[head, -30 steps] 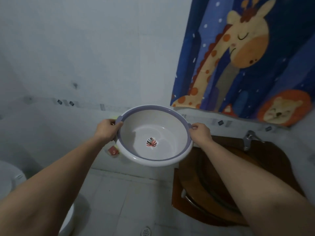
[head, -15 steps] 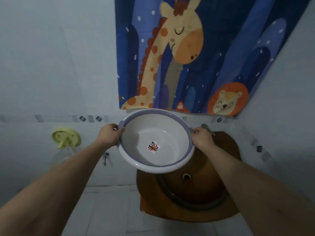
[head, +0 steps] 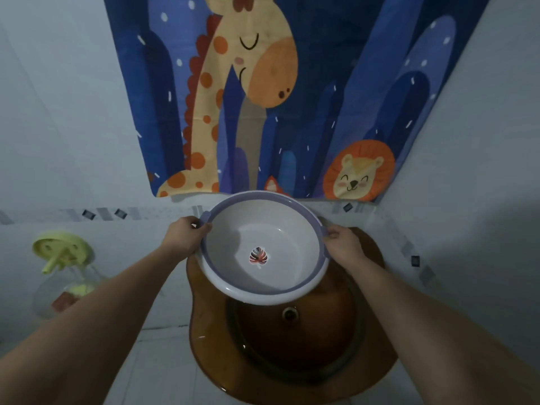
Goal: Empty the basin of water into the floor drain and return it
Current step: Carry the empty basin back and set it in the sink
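Observation:
A round white basin (head: 292, 252) with a purple rim and a leaf sticker on its bottom hangs in the air, tilted toward me, with no water visible inside. My left hand (head: 184, 236) grips its left handle and my right hand (head: 342, 244) grips its right handle. The basin is over the back part of a brown glass sink (head: 292, 346) with a drain hole. The floor drain is out of view.
A blue curtain with a giraffe and a lion (head: 263, 97) hangs on the wall behind. A clear pitcher with a green lid (head: 62, 258) stands at the left. White tiled walls close in at the right; pale floor tiles (head: 163, 369) lie below left.
I have turned right with the basin held in both hands. The brown sink has come to the centre under the basin, and the floor drain has left the view.

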{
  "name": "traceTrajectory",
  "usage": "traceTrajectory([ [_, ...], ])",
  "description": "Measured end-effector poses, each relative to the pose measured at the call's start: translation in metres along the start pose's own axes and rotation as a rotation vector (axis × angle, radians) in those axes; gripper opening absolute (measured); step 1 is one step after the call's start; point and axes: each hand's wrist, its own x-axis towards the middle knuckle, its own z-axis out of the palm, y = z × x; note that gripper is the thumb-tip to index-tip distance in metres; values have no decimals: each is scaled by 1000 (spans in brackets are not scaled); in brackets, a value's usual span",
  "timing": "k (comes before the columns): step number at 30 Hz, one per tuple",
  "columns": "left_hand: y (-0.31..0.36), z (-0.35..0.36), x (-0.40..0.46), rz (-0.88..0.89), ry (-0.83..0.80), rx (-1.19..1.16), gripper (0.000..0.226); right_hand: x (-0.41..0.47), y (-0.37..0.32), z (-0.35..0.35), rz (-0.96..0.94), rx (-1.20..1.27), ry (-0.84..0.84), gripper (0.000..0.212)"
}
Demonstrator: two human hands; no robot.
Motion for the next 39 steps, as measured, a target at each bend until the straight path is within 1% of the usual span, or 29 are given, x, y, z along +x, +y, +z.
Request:
traceTrajectory([
  [4, 4, 18, 3, -21, 22, 10, 52, 12, 13, -5, 20, -41, -47, 17],
  [8, 2, 27, 6, -21, 39, 12, 49, 19, 29, 8, 56, -73, -122, 19],
  [14, -17, 32, 15, 17, 55, 26, 43, 21, 60, 55, 219, -53, -259, 11],
  [16, -22, 37, 16, 28, 55, 18, 48, 20, 72, 66, 278, -44, -287, 13],
  [19, -28, 51, 18, 35, 41, 22, 61, 23, 89, 80, 355, -33, -294, 17],
  [22, -39, 64, 19, 30, 11, 34, 61, 24, 104, 90, 407, -27, -295, 22],
  [26, -47, 83, 24, 32, -26, 33, 69, 27, 120, 92, 480, -29, -307, 23],
  [29, -45, 102, 27, 42, -75, 54, 72, 33, 134, 83, 496, -45, -310, 26],
  [31, -43, 114, 28, 38, -112, 69, 70, 38, 142, 75, 504, -43, -310, 31],
  [34, -42, 133, 32, 21, -180, 104, 54, 43, 153, 63, 531, -58, -289, 32],
  [39, -41, 165, 36, -94, -403, 194, 34, 51, 171, 45, 529, -127, -235, 27],
])
